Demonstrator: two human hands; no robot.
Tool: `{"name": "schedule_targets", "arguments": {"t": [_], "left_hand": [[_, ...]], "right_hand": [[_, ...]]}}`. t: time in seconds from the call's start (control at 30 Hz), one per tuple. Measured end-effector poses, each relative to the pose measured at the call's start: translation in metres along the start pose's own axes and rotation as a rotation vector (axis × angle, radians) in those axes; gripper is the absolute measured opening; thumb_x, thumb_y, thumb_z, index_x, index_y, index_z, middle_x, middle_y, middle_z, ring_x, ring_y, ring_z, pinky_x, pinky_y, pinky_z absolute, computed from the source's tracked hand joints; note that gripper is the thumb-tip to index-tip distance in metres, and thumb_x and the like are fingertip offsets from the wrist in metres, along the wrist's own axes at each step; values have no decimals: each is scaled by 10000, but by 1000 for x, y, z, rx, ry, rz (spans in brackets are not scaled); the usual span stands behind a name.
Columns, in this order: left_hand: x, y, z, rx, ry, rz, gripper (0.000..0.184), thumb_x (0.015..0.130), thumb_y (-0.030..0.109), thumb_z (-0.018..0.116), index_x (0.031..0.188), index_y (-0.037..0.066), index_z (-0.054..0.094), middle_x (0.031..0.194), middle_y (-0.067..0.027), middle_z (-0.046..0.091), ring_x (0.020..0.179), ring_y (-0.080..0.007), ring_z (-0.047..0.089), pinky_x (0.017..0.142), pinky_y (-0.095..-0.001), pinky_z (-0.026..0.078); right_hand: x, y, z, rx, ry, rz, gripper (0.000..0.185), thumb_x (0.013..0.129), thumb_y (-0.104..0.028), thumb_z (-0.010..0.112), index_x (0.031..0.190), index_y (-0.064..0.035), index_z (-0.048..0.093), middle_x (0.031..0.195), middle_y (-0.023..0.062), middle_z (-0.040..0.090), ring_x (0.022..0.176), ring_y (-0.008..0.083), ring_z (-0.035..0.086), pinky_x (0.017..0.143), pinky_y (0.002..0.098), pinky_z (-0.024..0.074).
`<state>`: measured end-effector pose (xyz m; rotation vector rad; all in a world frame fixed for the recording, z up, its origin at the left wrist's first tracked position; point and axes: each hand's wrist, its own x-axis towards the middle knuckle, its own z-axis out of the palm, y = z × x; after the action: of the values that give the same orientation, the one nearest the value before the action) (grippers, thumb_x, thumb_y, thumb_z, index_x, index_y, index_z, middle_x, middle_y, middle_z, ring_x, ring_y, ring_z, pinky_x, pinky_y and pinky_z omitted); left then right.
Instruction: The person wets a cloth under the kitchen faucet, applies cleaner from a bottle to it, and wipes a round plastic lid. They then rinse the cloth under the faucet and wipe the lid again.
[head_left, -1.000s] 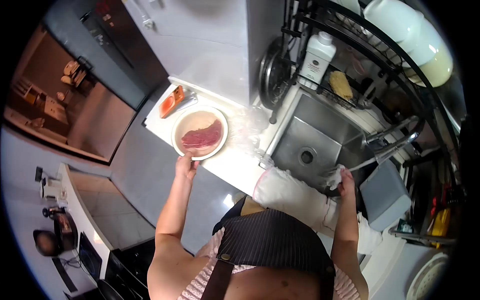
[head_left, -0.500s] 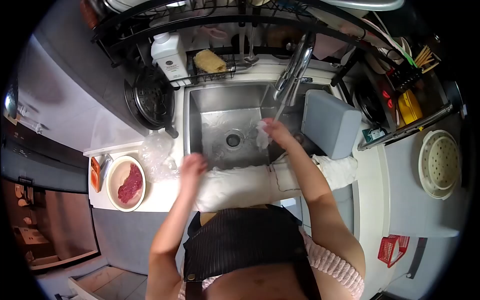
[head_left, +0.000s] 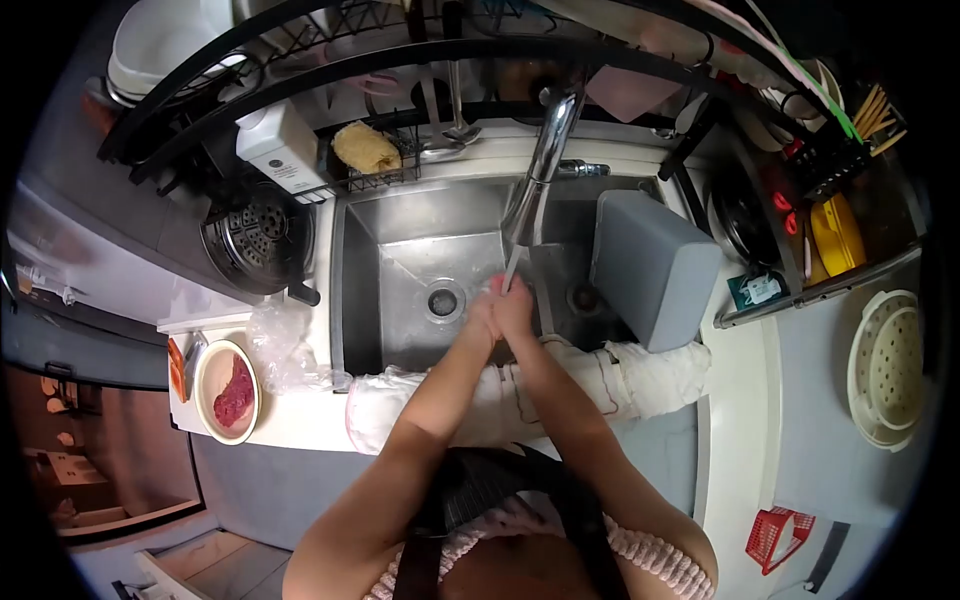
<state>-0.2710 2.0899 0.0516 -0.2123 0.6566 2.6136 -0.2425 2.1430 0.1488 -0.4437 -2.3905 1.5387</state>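
Left hand (head_left: 482, 316) meets right hand (head_left: 514, 310) under the tap (head_left: 543, 165).
I see water (head_left: 513, 266) hitting them (whether either grips anything, I can't tell).

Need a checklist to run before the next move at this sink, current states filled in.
1. Water running from the tap: ok, stream visible.
2. Left hand and right hand together at the stream: ok.
3. Hands free of anything held: cannot tell, fingers hide it.
4. Left drain uncovered: ok, nothing seen over it.
5. Bowl with meat well back on the counter: not ok, rim appears at the front edge.
6. Cloth dry: cannot tell.
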Motion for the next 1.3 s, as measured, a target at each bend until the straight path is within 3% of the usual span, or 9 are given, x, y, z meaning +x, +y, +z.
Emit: {"name": "schedule_targets", "arguments": {"t": [0.1, 0.33, 0.43, 0.67, 0.77, 0.87, 0.93, 1.17, 1.3], "left_hand": [[-32, 39, 70, 79, 572, -325, 358, 975, 316, 378, 1086, 67, 609, 994, -97, 664, 878, -275, 652, 783, -417, 526], [-42, 62, 42, 65, 328, -298, 249, 932, 293, 517, 1001, 94, 651, 896, -57, 682, 765, -216, 652, 669, -342, 516], [-50, 55, 33, 89, 282, -295, 205, 914, 283, 576, 965, 106, 668, 854, -39, 689, 717, -191, 652, 620, -310, 512], [-84, 76, 50, 1033, 503, -212, 128, 844, 130, 639, 971, 134, 651, 991, 13, 649, 912, -97, 565, 722, -325, 475], [-68, 74, 26, 1428, 66, 206, 238, 788, 103, 680, 1019, 45, 658, 806, -84, 676, 703, -163, 616, 657, -314, 474], [-54, 65, 22, 1334, 19, 213, 222, 786, 111, 691, 993, 37, 657, 789, -110, 676, 699, -166, 627, 670, -319, 484], [-60, 70, 42, 1386, 28, 180, 181, 786, 115, 700, 942, 37, 649, 775, -100, 671, 690, -160, 621, 662, -315, 484], [-65, 85, 61, 1129, -117, 177, 164, 827, -32, 671, 818, 75, 547, 779, 24, 564, 727, -68, 528, 689, -212, 446], [-66, 82, 55, 1016, -89, 127, 156, 821, -54, 657, 882, 50, 558, 752, 16, 577, 688, -79, 539, 633, -235, 458]], "right_hand": [[-9, 14, 10, -8, -14, 31, 273, 859, -300, 630, 868, -29, 598, 803, 192, 658, 756, 391, 631, 673, 455, 492], [-6, -16, 25, -458, -174, 148, 306, 895, -330, 579, 893, -24, 583, 837, 216, 659, 803, 427, 635, 676, 507, 489], [6, 8, 29, -177, -48, 31, 272, 891, -303, 589, 930, -34, 582, 867, 207, 658, 829, 421, 636, 697, 504, 489], [22, 16, -5, -41, -197, -107, 214, 879, -217, 607, 965, -21, 623, 897, 184, 668, 863, 357, 656, 756, 416, 505], [25, 6, -21, 140, -573, -142, 189, 872, -173, 607, 972, -15, 635, 900, 163, 675, 855, 279, 662, 769, 372, 500], [30, -9, -45, 41, -652, -170, 164, 863, -122, 601, 980, -10, 625, 888, 147, 672, 843, 227, 651, 760, 358, 498], [37, 16, -37, 74, -562, -296, 157, 818, -80, 573, 952, -9, 616, 880, 221, 652, 825, 360, 647, 716, 406, 498], [29, -7, -68, -222, -505, -414, 176, 798, -47, 564, 970, -41, 604, 888, 214, 644, 856, 374, 644, 706, 429, 496], [31, 3, -59, -14, -644, -281, 257, 823, 56, 510, 1041, -48, 597, 822, 72, 619, 754, 163, 588, 673, 301, 465]]}}
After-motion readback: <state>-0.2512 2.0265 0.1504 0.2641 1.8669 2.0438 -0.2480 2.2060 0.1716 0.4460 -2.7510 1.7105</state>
